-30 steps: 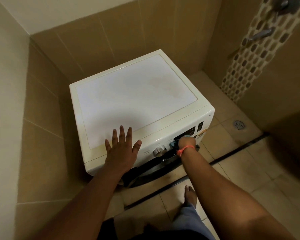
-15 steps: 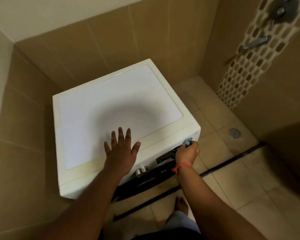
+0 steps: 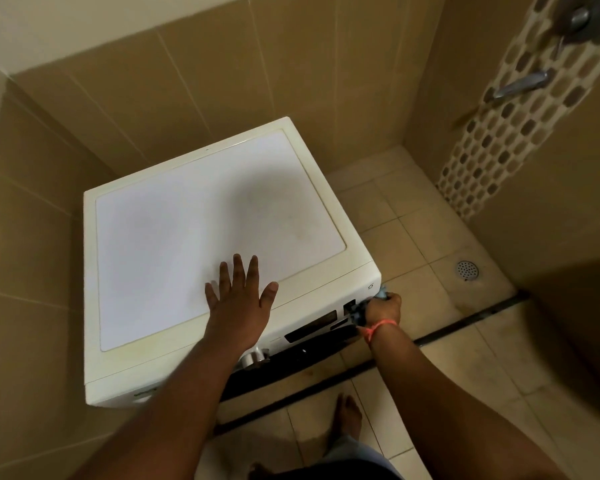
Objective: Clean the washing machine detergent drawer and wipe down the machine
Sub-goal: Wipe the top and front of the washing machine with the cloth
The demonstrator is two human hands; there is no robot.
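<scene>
A white front-loading washing machine (image 3: 194, 237) stands in a tiled corner. My left hand (image 3: 238, 303) lies flat, fingers spread, on the front of its top. My right hand (image 3: 383, 308) is closed around a small blue-grey cloth (image 3: 381, 292) and presses it against the right end of the front control panel (image 3: 312, 329), near the machine's right corner. A silver dial (image 3: 255, 356) sits on the panel left of the dark display. The detergent drawer is hidden from this angle.
Beige tiled walls close in behind and left of the machine. Tiled floor lies to the right with a round drain (image 3: 467, 270) and a dark floor channel (image 3: 465, 323). A shower tap (image 3: 520, 84) is mounted on the mosaic wall strip. My bare feet (image 3: 349, 415) stand before the machine.
My right hand with the cloth has slid rightward along the control panel, from beside the dial to the machine's right corner. My left hand has stayed flat on the top.
</scene>
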